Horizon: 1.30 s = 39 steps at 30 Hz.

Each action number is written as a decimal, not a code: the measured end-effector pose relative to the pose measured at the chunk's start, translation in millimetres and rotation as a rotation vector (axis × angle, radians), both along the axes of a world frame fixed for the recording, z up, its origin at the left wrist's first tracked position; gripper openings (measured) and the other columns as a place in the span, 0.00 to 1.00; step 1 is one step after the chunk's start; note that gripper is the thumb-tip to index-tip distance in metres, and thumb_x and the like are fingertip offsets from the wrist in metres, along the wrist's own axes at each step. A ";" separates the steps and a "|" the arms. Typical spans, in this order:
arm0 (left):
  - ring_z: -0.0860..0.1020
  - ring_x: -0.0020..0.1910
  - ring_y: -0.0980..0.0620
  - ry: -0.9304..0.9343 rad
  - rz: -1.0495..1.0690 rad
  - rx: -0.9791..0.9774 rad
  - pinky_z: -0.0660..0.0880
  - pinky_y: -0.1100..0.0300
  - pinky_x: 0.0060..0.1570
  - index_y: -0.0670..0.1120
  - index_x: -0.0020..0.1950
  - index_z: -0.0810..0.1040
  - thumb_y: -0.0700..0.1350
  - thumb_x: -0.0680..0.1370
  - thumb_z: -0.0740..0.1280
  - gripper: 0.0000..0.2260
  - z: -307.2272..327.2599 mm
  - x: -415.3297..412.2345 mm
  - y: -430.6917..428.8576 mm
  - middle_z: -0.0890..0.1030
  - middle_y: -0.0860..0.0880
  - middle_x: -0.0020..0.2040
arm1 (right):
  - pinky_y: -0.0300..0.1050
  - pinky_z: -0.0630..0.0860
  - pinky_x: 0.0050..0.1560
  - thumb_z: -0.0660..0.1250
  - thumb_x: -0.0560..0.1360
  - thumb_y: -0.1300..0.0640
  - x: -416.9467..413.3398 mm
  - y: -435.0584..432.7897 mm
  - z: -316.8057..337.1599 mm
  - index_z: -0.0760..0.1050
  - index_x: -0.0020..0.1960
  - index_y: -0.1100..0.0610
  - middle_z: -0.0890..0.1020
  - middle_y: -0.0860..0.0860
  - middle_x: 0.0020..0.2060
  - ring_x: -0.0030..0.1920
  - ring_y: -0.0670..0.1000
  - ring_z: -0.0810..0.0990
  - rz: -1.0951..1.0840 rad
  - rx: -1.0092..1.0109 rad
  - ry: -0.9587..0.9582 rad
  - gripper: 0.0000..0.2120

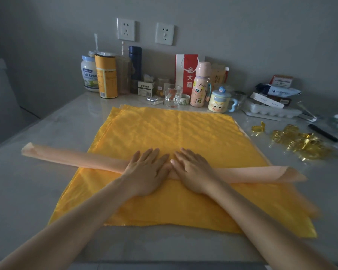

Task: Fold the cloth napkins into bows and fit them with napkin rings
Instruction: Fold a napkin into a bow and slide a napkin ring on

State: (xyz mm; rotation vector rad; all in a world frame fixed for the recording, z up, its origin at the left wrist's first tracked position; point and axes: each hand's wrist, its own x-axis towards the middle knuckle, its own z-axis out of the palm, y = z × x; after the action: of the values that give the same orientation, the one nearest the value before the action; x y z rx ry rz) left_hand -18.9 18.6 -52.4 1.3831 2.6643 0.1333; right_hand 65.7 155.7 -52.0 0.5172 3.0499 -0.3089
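Note:
A peach napkin (pixel 70 156), folded into a long narrow strip, lies crosswise over a stack of yellow napkins (pixel 176 131) spread flat on the table. My left hand (pixel 146 172) and my right hand (pixel 193 170) press flat on the strip's middle, side by side, fingers straight and pointing away from me. The strip's ends stick out left and right past the yellow cloth. A heap of gold napkin rings (pixel 297 141) lies on the table to the right.
Along the back wall stand tins (pixel 106 75), a blue flask (pixel 135 63), a glass mug (pixel 173 95), a pink bottle (pixel 200 84), a cartoon mug (pixel 220 102) and boxes (pixel 271 96). A black pen (pixel 322 132) lies at far right. The table's front edge (pixel 164 263) is near me.

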 end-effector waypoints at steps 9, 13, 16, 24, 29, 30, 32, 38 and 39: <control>0.43 0.76 0.54 -0.023 -0.010 -0.013 0.41 0.53 0.74 0.56 0.77 0.46 0.59 0.81 0.42 0.24 0.3 -1.3 -2.0 0.44 0.52 0.78 | 0.45 0.40 0.74 0.39 0.80 0.40 58.9 54.8 0.0 0.44 0.77 0.49 0.44 0.48 0.77 0.76 0.47 0.41 -0.167 0.019 -0.068 0.28; 0.43 0.76 0.54 -0.018 -0.007 -0.023 0.41 0.52 0.74 0.56 0.77 0.46 0.59 0.81 0.41 0.24 0.1 -2.8 -1.3 0.44 0.53 0.78 | 0.45 0.41 0.74 0.39 0.80 0.41 94.6 91.4 1.4 0.43 0.77 0.50 0.43 0.48 0.77 0.76 0.48 0.41 -0.287 0.039 -0.102 0.28; 0.44 0.76 0.53 -0.025 -0.011 -0.021 0.43 0.51 0.74 0.57 0.76 0.49 0.59 0.81 0.43 0.24 0.9 -2.1 -1.8 0.45 0.53 0.78 | 0.47 0.43 0.74 0.40 0.80 0.40 120.8 113.7 5.6 0.44 0.77 0.51 0.45 0.50 0.77 0.76 0.49 0.43 -0.379 0.021 -0.126 0.29; 0.63 0.69 0.47 -0.068 0.061 -0.005 0.61 0.49 0.66 0.49 0.66 0.68 0.56 0.79 0.59 0.19 26.7 -0.5 13.8 0.66 0.48 0.68 | 0.43 0.67 0.63 0.58 0.80 0.54 111.6 93.7 30.5 0.68 0.69 0.56 0.72 0.51 0.66 0.66 0.51 0.71 -0.213 -0.047 0.258 0.18; 0.66 0.64 0.45 -0.062 0.078 -0.016 0.68 0.50 0.63 0.42 0.60 0.76 0.51 0.77 0.62 0.17 35.4 -1.8 22.8 0.70 0.45 0.63 | 0.37 0.69 0.53 0.66 0.75 0.51 94.2 99.4 46.4 0.74 0.62 0.53 0.76 0.47 0.56 0.56 0.47 0.74 -0.149 -0.135 -0.046 0.17; 0.66 0.63 0.45 -0.058 0.087 -0.013 0.68 0.50 0.62 0.41 0.59 0.77 0.51 0.77 0.62 0.17 34.9 -3.2 24.3 0.70 0.45 0.62 | 0.36 0.69 0.50 0.68 0.74 0.51 91.4 102.9 50.3 0.75 0.57 0.53 0.76 0.45 0.51 0.53 0.47 0.74 -0.139 -0.139 -0.086 0.13; 0.67 0.63 0.45 -0.063 0.111 -0.004 0.69 0.52 0.60 0.42 0.59 0.77 0.51 0.77 0.62 0.16 32.3 -6.2 27.1 0.71 0.45 0.62 | 0.34 0.69 0.43 0.69 0.74 0.53 85.3 110.9 54.0 0.74 0.49 0.52 0.75 0.42 0.42 0.48 0.47 0.74 -0.119 -0.161 -0.119 0.06; 0.70 0.62 0.47 -0.135 0.195 0.087 0.66 0.54 0.61 0.46 0.62 0.71 0.50 0.79 0.60 0.14 32.1 -11.8 47.0 0.72 0.47 0.62 | 0.32 0.63 0.35 0.65 0.76 0.57 61.8 134.2 47.0 0.76 0.45 0.56 0.73 0.41 0.39 0.51 0.44 0.67 -0.205 -0.124 0.155 0.04; 0.70 0.62 0.47 -0.127 0.208 0.095 0.65 0.54 0.60 0.46 0.62 0.70 0.49 0.79 0.59 0.14 31.6 -11.6 51.6 0.73 0.47 0.62 | 0.33 0.63 0.36 0.64 0.76 0.58 58.2 137.7 45.5 0.77 0.45 0.58 0.74 0.42 0.42 0.53 0.44 0.65 -0.225 -0.104 0.180 0.04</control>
State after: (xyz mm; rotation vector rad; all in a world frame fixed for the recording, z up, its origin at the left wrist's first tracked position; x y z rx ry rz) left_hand -30.4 70.2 -20.8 1.0784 2.7187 0.3611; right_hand 123.9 293.4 -6.6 0.8727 3.1252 -0.5466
